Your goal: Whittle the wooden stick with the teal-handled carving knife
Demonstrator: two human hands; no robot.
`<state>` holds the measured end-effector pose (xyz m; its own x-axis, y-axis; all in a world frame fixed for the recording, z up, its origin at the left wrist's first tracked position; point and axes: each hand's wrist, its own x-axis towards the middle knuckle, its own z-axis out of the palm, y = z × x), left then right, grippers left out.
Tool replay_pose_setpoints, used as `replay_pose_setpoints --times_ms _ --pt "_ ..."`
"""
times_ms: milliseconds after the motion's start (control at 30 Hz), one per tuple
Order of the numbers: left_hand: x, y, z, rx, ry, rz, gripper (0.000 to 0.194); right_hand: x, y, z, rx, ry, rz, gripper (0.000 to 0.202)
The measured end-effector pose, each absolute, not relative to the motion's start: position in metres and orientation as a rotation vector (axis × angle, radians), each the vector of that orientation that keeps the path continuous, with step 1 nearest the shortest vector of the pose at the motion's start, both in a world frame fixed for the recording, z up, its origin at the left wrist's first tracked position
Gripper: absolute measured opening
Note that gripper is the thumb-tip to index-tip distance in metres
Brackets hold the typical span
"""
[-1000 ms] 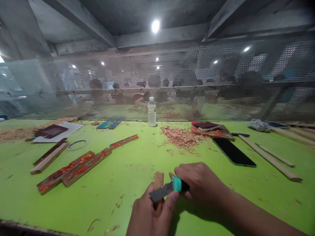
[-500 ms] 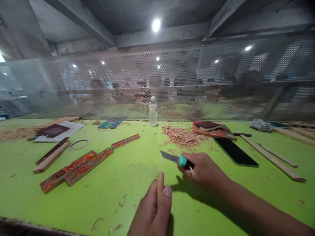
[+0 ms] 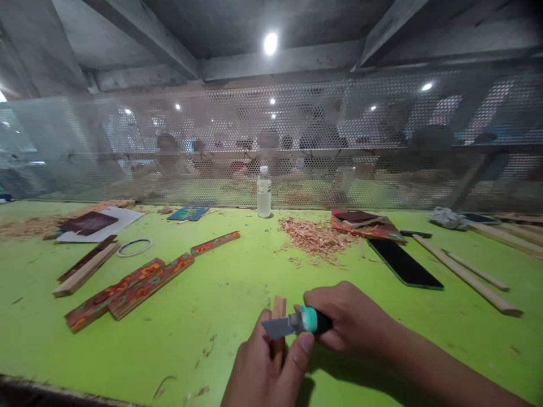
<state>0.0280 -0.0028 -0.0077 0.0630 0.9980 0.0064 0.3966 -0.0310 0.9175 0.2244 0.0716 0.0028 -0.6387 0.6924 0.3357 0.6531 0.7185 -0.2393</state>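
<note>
My left hand (image 3: pixel 265 362) is closed around a small wooden stick (image 3: pixel 279 308), whose upper end sticks up between thumb and fingers. In my right hand (image 3: pixel 345 316) is a utility knife (image 3: pixel 309 320) with a black and teal handle. Its wide blade points left and lies across the stick, just above my left thumb. The left thumb tip is beside the knife's metal neck; whether they touch I cannot tell.
Patterned wood strips (image 3: pixel 150 282), a plain wood block (image 3: pixel 87 269) and a ring (image 3: pixel 134 247) lie left. Wood shavings (image 3: pixel 316 237) and a bottle (image 3: pixel 263 192) stand ahead. A phone (image 3: pixel 405 264) and long sticks (image 3: pixel 466 274) lie right on the green table (image 3: pixel 169 362).
My right hand has moved left and down, bringing the knife blade from above the table onto the stick. The left thumb has shifted slightly right.
</note>
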Motion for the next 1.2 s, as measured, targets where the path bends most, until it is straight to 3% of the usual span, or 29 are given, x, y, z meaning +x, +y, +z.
replay_pose_setpoints --times_ms 200,333,500,633,700,767,1000,1200 --pt "0.033 -0.006 -0.002 1.581 1.537 0.991 0.067 0.223 0.070 0.003 -1.019 -2.483 -0.071 0.019" --pt "0.033 -0.006 0.004 1.588 1.555 0.940 0.059 0.219 0.067 0.001 -0.961 -2.396 -0.208 0.027" --pt "0.033 -0.006 0.007 1.564 1.543 0.916 0.052 0.212 0.064 -0.001 -1.050 -2.337 -0.140 0.023" --pt "0.034 -0.007 0.007 1.611 1.571 0.854 0.044 0.223 0.080 0.008 -1.444 -2.193 0.122 0.025" --pt "0.035 -0.008 0.007 1.612 1.584 0.835 0.043 0.235 0.089 0.014 -1.526 -2.134 -0.004 0.027" --pt "0.037 -0.008 0.007 1.590 1.607 0.825 0.043 0.245 0.093 0.018 -1.481 -2.142 -0.098 0.025" --pt "0.036 -0.008 -0.002 1.569 1.647 0.812 0.046 0.239 0.077 0.020 -1.106 -2.518 0.169 0.020" --pt "0.033 -0.007 -0.013 1.585 1.601 0.847 0.057 0.226 0.070 0.007 -1.097 -2.561 0.000 0.018"
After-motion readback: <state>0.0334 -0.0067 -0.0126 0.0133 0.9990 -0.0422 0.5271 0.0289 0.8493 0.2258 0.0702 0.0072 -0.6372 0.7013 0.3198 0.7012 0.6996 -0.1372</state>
